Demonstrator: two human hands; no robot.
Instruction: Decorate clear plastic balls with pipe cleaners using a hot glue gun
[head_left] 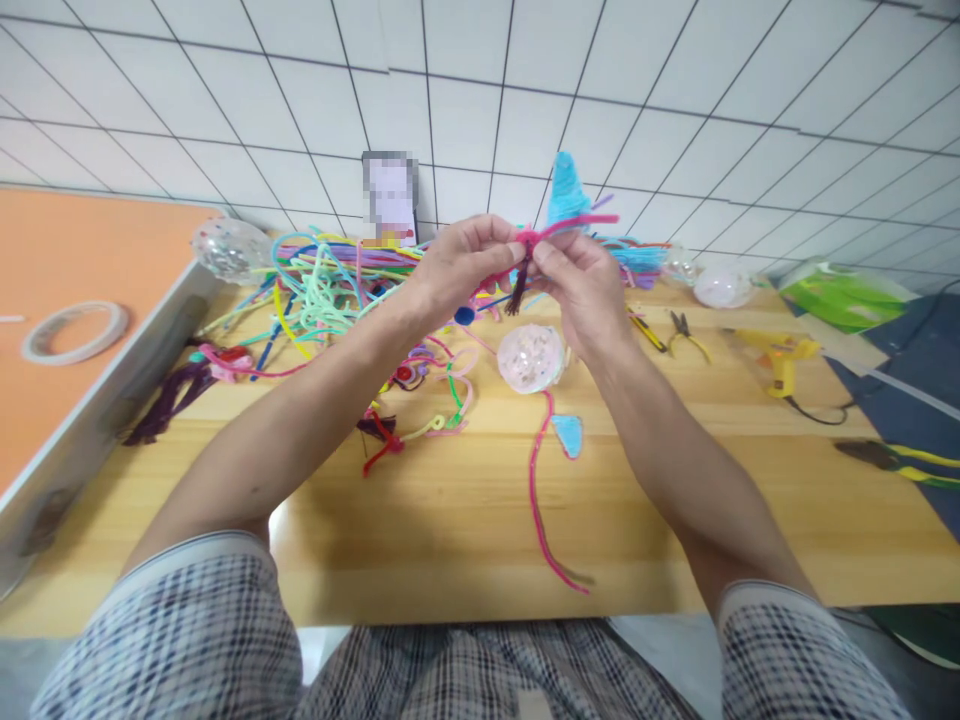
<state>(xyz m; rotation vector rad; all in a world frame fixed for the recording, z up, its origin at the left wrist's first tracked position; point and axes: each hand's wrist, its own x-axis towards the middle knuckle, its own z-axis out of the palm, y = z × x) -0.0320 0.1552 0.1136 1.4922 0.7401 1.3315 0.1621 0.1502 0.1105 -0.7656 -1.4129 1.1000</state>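
The pink fuzzy stem (589,222) is up in the air above the far part of the worktop (450,540), with a dark tassel (517,290) hanging at its bunched middle. The left hand (466,262) pinches one side of that bunch between thumb and fingertips; the right hand (586,283) pinches the other, right beside the tassel's top. I'd say the left grip should act as the anchor, while the right makes small, snug turns close to the tassel's head; pulling hard could kink the wire or drag the strands into the bend. The loose end is best kept pointing away from the fingers.

A blue wrapped cone (566,190) shows just behind the right hand; from here I can't tell whether it's held. Below the hands sits a glittery clear ball (531,358), near a small blue piece (569,436) and a long pink strand (535,480).
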